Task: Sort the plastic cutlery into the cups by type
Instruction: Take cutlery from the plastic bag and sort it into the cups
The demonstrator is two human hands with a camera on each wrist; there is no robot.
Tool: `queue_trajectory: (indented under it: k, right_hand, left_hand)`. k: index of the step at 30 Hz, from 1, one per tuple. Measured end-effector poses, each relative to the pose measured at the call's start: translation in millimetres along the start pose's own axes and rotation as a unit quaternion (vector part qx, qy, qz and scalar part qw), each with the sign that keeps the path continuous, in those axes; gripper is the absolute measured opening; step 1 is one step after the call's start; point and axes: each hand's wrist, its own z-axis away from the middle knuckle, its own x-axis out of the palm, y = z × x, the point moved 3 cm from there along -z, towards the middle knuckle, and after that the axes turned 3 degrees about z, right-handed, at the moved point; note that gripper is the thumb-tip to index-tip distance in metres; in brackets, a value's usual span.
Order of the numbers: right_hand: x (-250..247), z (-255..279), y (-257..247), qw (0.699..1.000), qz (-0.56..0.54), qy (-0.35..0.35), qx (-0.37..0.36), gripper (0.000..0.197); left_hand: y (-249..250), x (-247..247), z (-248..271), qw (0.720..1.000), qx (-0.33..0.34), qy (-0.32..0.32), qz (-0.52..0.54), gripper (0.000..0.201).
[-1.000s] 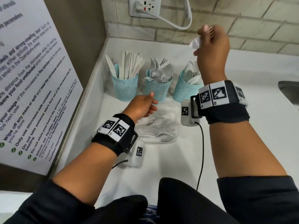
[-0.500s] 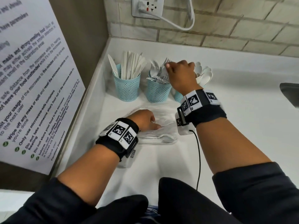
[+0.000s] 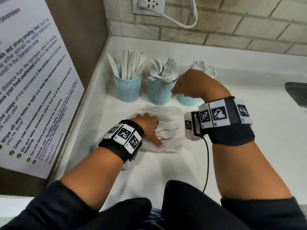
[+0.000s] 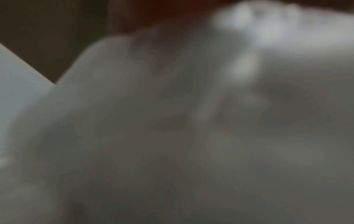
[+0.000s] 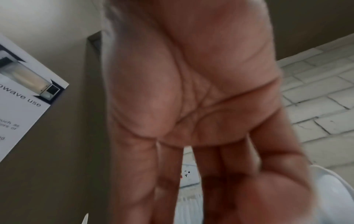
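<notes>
Three teal mesh cups stand in the corner: the knife cup (image 3: 127,87), the fork cup (image 3: 159,92) and the spoon cup (image 3: 187,100), whose spoons (image 3: 203,68) show above my wrist. My right hand (image 3: 195,86) hovers just in front of the spoon cup, fingers straight and holding nothing; its bare palm (image 5: 201,91) fills the right wrist view. A clear plastic bag (image 3: 169,146) with white forks (image 3: 168,132) lies on the counter. My left hand (image 3: 147,124) sits on it, fingers curled over the fork handles. The left wrist view is a blur of plastic.
A white counter (image 3: 249,146) runs to a brick back wall with a socket (image 3: 147,4) and cable. A notice board (image 3: 33,88) lines the left side. A sink edge (image 3: 297,92) shows at far right. A black wire (image 3: 206,163) trails across the counter.
My right hand came down from above with a spoon, reached the spoon cup and now is empty in front of it. My left hand dropped onto the bag and curled over the forks.
</notes>
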Motion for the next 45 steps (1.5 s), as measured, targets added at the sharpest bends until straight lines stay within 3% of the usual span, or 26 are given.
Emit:
queue_trajectory:
  k: [2,7,9,12,15,21,24,26,31,33,35,40,45]
  right_hand:
    - [14.2,8.4,-1.8,0.995,0.018,-0.100,0.002,0.029]
    - [45.4,18.9,0.7,0.982,-0.012,-0.186,0.002,0.027]
    - [51.3,22.4,-0.4,0.975,0.004,-0.221,-0.014,0.039]
    - [60.9,20.4,5.5,0.978,0.033,-0.206,0.010,0.074]
    - [67.5,18.3,11.4,0.977,0.052,-0.204,0.018,0.085]
    - [66.2,17.2,21.2,0.979,0.092,-0.178,0.031,0.078]
    - [72.8,11.9,24.0,0.987,0.088,-0.131,0.027,0.049]
    - [72.9,10.7,24.0,0.987,0.082,-0.137,0.031,0.036]
    - [66.7,8.8,27.9,0.985,0.076,-0.148,0.040,0.046]
    - [65.6,8.9,30.2,0.984,0.042,-0.168,0.051,0.059]
    - [63.7,8.0,32.4,0.984,-0.010,-0.168,0.063,0.070]
    - [59.8,7.6,33.3,0.987,-0.055,-0.133,0.067,0.070]
    - [55.7,12.1,30.2,0.987,-0.057,-0.137,0.055,0.064]
  left_hand:
    - [2.6,2.2,1.3,0.999,0.007,-0.002,-0.036,0.092]
    - [2.9,8.2,0.5,1.000,0.005,0.029,-0.009,0.080]
    - [1.2,7.2,-0.3,0.999,0.002,0.040,0.023,0.072]
    - [-1.1,3.4,0.6,0.997,0.010,0.067,0.028,0.067]
    - [-5.3,-1.5,-1.8,0.996,0.019,0.085,0.028,0.057]
    - [-9.9,-11.4,-0.4,0.991,0.053,0.086,0.087,0.042]
    - [-14.4,-14.3,-1.1,0.984,0.067,0.094,0.134,0.048]
    - [-16.2,-14.2,-3.5,0.982,0.075,0.085,0.152,0.047]
    - [-16.4,-18.7,-3.4,0.972,0.084,0.113,0.190,0.039]
    - [-16.9,-21.0,-3.9,0.967,0.090,0.130,0.200,0.027]
    - [-17.0,-22.7,-4.8,0.967,0.085,0.142,0.196,0.030]
    - [-18.9,-20.9,-6.6,0.962,0.069,0.156,0.211,0.044]
    - [-19.1,-23.2,-5.7,0.947,0.067,0.193,0.248,0.039]
